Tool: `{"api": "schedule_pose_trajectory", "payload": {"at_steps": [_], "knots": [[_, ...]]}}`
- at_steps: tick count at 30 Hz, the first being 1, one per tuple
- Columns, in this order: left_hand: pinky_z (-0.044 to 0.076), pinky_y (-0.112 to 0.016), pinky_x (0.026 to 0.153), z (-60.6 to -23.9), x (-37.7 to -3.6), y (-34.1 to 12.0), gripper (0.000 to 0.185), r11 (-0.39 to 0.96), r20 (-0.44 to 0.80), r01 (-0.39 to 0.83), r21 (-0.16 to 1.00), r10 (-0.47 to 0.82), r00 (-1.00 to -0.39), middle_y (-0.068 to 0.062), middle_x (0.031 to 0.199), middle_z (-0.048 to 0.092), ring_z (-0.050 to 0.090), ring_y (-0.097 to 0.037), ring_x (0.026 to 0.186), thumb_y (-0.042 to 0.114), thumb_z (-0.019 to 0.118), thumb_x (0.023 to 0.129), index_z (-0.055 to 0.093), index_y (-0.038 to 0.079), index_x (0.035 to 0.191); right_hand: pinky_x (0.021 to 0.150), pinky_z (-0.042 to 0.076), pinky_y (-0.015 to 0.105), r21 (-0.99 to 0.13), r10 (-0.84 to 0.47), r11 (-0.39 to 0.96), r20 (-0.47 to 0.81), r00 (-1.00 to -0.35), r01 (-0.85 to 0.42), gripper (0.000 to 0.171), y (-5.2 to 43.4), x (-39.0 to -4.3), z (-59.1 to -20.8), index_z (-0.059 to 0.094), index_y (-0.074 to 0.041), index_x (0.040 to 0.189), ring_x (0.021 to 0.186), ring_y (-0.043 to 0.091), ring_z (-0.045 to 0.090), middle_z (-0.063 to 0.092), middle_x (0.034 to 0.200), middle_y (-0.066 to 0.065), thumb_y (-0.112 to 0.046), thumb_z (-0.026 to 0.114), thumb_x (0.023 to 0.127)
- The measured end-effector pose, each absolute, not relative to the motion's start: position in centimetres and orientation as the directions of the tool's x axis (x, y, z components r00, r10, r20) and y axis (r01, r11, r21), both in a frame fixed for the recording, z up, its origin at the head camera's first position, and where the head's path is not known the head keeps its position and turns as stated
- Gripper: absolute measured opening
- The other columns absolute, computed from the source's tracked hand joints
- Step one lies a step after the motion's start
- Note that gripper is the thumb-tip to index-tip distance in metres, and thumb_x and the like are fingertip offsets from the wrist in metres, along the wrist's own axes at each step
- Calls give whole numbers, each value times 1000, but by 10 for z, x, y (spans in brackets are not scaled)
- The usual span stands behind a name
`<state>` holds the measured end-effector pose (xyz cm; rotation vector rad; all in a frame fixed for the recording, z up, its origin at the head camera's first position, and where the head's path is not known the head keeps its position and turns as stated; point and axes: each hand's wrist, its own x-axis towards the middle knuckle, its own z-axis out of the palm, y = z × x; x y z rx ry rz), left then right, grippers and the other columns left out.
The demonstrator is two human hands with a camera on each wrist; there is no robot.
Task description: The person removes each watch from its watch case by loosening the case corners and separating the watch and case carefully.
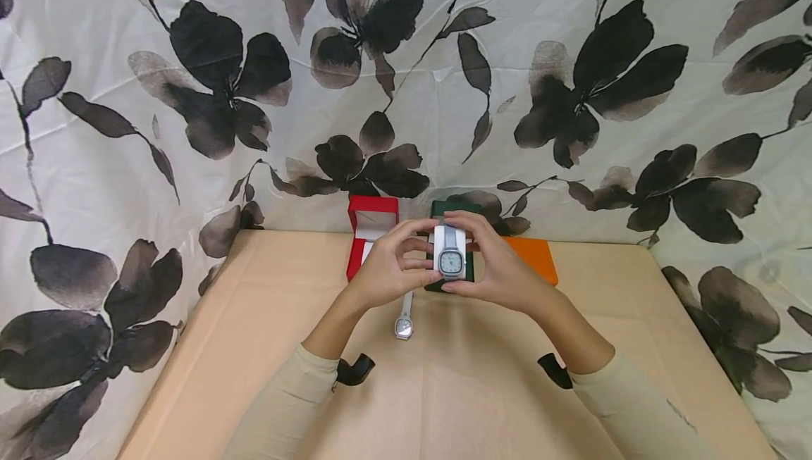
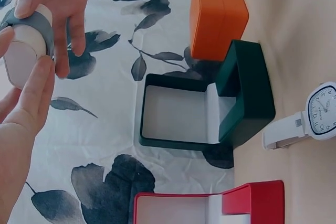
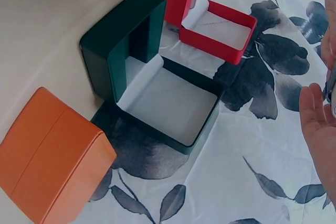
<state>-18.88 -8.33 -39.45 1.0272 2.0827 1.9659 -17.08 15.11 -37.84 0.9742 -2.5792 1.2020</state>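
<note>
A square-faced watch (image 1: 451, 263) with a blue-grey strap is wrapped round a white cushion (image 2: 22, 61). Both hands hold it up in front of the boxes, dial towards the head camera. My left hand (image 1: 395, 264) grips its left side between thumb and fingers, while my right hand (image 1: 501, 266) grips the right side. Behind it stands a dark green watch box (image 3: 97, 64) with its lid up and a white-lined interior. On the table below the left hand lies a second watch (image 1: 403, 326) with a white strap.
A red watch box (image 1: 373, 203) with raised lid stands at the back left, something white in its base. To the right of the green box sits a closed orange box (image 1: 536, 260). A floral cloth (image 1: 406, 37) hangs behind the beige table (image 1: 285, 270).
</note>
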Motion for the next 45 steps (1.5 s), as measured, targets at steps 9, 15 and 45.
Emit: {"api": "schedule_pose_trajectory", "payload": {"at_steps": [9, 15, 45], "knots": [[61, -36, 92, -394, -191, -81, 71, -104, 375, 380, 919, 525, -764, -12, 142, 49, 65, -26, 112, -8, 79, 82, 50, 3, 146, 104, 55, 38, -641, -498, 494, 346, -796, -587, 98, 148, -172, -375, 35, -15, 153, 125, 16, 50, 40, 153, 4, -23, 94, 75], [61, -37, 92, -394, -192, -81, 69, -88, 357, 368, 925, 530, -769, -10, 141, 49, 66, -25, 112, -6, 79, 83, 50, 4, 144, 100, 56, 37, -637, -501, 497, 343, -794, -589, 96, 148, -174, -374, 38, -14, 151, 122, 19, 49, 43, 150, 7, -24, 95, 75], [62, -38, 89, -396, -204, -80, 67, -53, 333, 361, 931, 527, -782, -14, 138, 52, 68, -28, 111, -4, 80, 82, 50, 3, 141, 98, 59, 39, -693, -502, 427, 352, -790, -581, 90, 152, -191, -384, 40, -11, 146, 116, 23, 52, 44, 143, 9, -17, 94, 75]]}}
